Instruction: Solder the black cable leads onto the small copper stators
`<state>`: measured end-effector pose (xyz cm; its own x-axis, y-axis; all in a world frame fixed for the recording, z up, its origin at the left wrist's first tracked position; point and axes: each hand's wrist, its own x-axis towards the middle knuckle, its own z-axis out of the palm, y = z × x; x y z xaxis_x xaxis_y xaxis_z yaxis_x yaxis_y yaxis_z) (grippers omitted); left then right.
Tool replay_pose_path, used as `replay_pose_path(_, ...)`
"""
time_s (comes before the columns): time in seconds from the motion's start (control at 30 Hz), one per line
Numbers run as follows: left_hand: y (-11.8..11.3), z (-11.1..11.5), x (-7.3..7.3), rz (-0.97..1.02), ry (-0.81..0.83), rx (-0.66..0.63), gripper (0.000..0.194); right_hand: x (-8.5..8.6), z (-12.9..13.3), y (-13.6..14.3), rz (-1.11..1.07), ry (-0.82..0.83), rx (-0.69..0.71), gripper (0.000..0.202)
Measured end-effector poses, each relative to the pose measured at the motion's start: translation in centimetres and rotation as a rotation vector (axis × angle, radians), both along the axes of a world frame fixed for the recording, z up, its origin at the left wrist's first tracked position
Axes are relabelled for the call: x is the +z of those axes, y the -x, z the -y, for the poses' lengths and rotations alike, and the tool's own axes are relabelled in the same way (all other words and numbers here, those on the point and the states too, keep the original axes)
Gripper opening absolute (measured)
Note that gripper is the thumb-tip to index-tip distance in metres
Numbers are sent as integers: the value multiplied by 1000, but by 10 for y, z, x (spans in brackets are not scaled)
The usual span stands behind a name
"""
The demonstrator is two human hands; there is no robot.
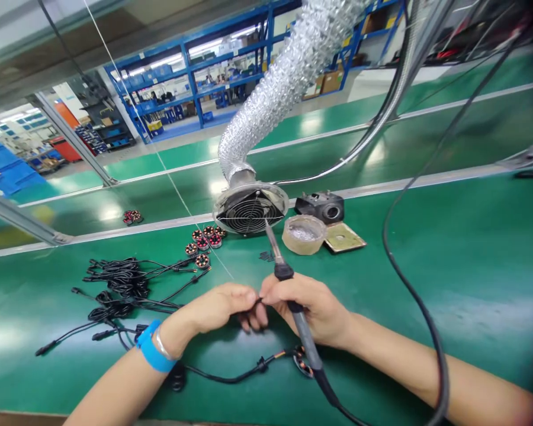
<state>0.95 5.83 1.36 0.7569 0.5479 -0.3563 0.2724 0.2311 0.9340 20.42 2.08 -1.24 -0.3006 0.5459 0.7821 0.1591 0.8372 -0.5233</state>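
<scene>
My right hand is closed around a soldering iron, whose tip points up and away toward the fan. Its thumb and forefinger also meet a small thin black piece. The fingers of my left hand pinch that same piece from the other side; its exact kind is hidden by the fingertips. On the left wrist is a blue band. Below the hands lies a black cable, its orange end reaching a copper-wound motor stator partly hidden behind the iron.
A round fume-extractor fan hangs from a silver duct. Beside it stand a tub, a sponge tray and a black iron holder. Several stators, bundled black cables and short black tubes lie on the green table.
</scene>
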Motion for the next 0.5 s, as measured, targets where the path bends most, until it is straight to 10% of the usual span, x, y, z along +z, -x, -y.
replay_pose_path(0.1, 1, 9, -10, 20, 236, 10, 56, -7, 2, -1, -58, 60, -132, 22)
replay_pose_path(0.33, -3, 19, -9, -77, -233, 160, 48, -3, 16, 3, -42, 383, -244, 23)
replay_pose_path(0.5, -8, 20, -9, -22, -67, 171, 52, -3, 18, 10, -62, 420, -250, 17)
